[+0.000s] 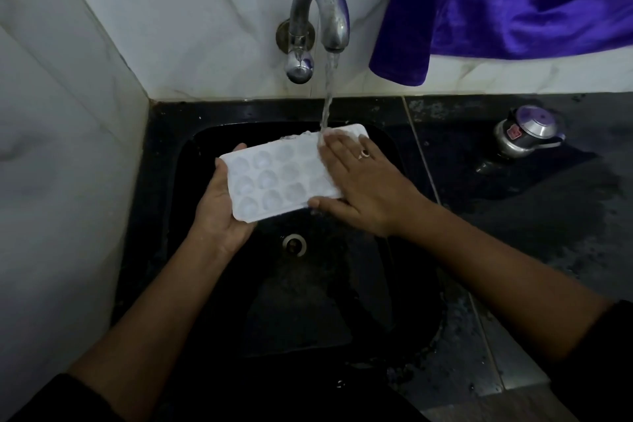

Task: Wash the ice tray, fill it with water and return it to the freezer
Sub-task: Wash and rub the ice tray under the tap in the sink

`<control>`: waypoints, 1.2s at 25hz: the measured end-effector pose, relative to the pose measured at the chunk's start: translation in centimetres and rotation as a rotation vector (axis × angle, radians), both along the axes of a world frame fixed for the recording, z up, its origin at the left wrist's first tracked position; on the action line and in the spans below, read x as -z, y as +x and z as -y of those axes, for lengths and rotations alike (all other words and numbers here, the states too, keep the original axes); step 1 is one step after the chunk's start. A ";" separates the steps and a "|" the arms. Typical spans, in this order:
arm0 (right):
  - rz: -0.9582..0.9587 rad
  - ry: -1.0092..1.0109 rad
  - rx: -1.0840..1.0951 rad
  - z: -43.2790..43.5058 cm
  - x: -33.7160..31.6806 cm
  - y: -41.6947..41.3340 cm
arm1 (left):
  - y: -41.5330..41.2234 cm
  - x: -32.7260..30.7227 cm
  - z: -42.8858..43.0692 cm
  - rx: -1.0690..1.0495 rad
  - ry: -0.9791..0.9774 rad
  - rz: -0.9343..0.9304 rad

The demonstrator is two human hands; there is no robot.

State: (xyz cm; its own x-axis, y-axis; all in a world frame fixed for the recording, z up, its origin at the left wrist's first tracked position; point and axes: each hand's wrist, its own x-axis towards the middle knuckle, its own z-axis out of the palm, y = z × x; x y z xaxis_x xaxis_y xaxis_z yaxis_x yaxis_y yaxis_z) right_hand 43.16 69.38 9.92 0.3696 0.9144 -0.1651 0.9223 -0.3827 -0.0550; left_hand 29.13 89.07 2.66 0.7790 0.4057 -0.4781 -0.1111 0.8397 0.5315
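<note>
A white ice tray point(274, 175) with round cups is held over the black sink point(171, 154), tilted under the running tap point(320, 14). My left hand point(222, 212) grips its near left end from below, thumb on the rim. Across the tray's right half my right hand point(363, 185) lies flat, fingers spread, a ring on one finger. The stream of water point(328, 96) lands on the tray's far right corner at my fingertips. The right part of the tray is hidden under that hand.
The sink drain point(294, 244) lies below the tray. A purple cloth point(496, 3) hangs on the wall at upper right. A small metal pot with a lid point(529, 132) stands on the wet dark counter point(548, 216) to the right. White tiled walls close the left side.
</note>
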 end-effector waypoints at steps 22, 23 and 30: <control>0.055 -0.065 -0.194 1.2 -0.6 -2.5 | 3.5 -1.9 2.7 0.006 -0.052 0.009; 0.045 -0.058 -0.192 1.1 -0.5 -1.9 | 3.7 -1.4 2.7 0.007 -0.065 0.010; 0.046 -0.065 -0.238 1.6 -0.2 -2.7 | 4.6 -0.4 3.5 0.093 -0.132 0.042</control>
State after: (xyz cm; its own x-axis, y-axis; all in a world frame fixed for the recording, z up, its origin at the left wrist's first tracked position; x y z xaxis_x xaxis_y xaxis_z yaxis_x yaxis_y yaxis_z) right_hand 40.42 67.76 10.12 0.1534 0.9645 -0.2150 0.9878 -0.1557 0.0065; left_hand 33.70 85.54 3.05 0.8308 0.2666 -0.4886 -0.0495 0.9097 0.4124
